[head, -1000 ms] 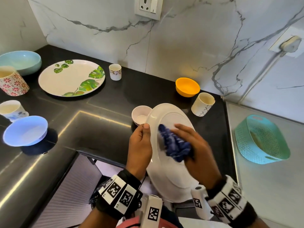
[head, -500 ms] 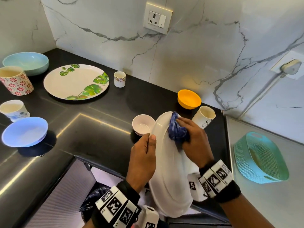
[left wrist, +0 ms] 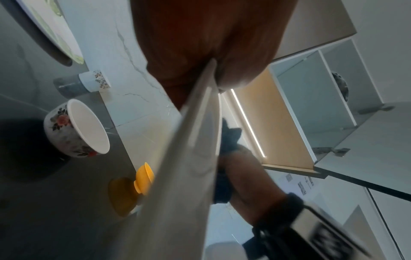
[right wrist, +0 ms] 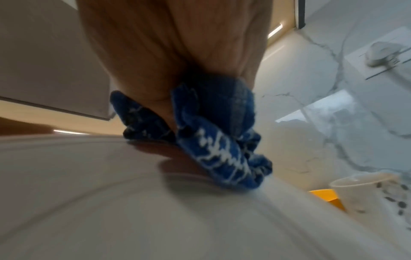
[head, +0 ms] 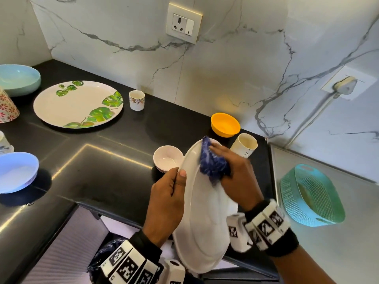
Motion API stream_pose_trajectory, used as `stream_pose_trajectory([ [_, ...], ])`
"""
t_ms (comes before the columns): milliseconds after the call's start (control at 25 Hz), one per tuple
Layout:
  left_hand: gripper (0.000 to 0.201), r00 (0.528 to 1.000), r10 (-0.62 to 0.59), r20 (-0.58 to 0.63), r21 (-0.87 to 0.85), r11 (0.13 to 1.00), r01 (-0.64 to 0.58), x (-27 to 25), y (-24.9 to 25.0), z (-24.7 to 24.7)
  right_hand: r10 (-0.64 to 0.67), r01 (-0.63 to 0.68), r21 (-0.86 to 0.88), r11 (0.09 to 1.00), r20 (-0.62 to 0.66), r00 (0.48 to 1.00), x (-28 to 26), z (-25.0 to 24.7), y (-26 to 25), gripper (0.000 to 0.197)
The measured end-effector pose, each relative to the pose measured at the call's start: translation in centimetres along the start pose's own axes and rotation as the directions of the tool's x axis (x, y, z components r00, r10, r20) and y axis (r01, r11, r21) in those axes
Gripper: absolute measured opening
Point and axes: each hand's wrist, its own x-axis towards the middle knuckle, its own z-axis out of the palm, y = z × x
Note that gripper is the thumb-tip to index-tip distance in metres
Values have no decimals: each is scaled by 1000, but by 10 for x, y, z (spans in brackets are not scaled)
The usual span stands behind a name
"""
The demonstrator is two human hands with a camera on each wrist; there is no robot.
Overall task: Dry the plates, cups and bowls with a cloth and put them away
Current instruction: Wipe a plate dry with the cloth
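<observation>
- Fingers of the left hand [head: 166, 203] grip the white plate's [head: 205, 222] left rim, tilted above the near counter edge [head: 114, 177].
- Right hand [head: 238, 181] bunches the blue cloth [head: 212, 165] against the plate's far rim.

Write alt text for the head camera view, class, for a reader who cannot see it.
A person's left hand grips the edge of a tilted white plate while the right hand presses a bunched blue cloth against its upper part. Behind, a black counter holds a leaf-print plate, bowls and cups.
</observation>
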Motion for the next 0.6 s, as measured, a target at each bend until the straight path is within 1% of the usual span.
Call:
stream_pose_trajectory([
  [80, 16, 1000, 17, -6, 1, 1000, -17, 2, -3, -3, -150, 151, -13, 989, 35, 988, -25, 13, -25, 58],
  [120, 18, 1000, 28, -1, 10, 1000, -28, 3, -3, -4, -192, 193, -20, 981, 33, 981, -29, 17, -32, 56],
  [160, 23, 999, 33, 8, 16, 999, -33, 3, -3, -4, -195, 195, -22, 981, 24, 981, -24, 15, -33, 55],
  [200, 28, 1000, 24, 16, 17, 1000, -24, 2, -3, -4, -154, 154, -35, 987, 3, 988, -13, 10, -30, 54],
  [280, 27, 1000, 19, 18, 11, 1000, -19, -2, 1, -2, 15, -17, -59, 998, -39, 999, 14, -3, -8, 49],
  [360, 21, 999, 37, 17, -3, 999, -37, -6, 5, -1, 207, -206, 12, 978, -65, 976, 32, -17, 18, 42],
  [400, 20, 999, 46, 17, -9, 999, -46, -7, 6, 0, 249, -247, 40, 968, -82, 965, 36, -20, 27, 43],
  [440, 20, 999, 50, 13, -5, 999, -50, -8, 6, -1, 263, -257, 72, 964, -94, 960, 34, -18, 31, 45],
  [520, 20, 998, 59, 8, 10, 998, -59, -5, 7, -1, 230, -215, 159, 964, -86, 969, 21, -9, 25, 51],
  [560, 20, 999, 53, 4, 4, 999, -53, -3, 5, -1, 187, -173, 190, 966, -61, 980, 10, -2, 16, 56],
  [600, 22, 999, 50, -1, 2, 999, -50, -2, 4, -2, 117, -106, 189, 976, -47, 992, -1, 6, 3, 60],
])
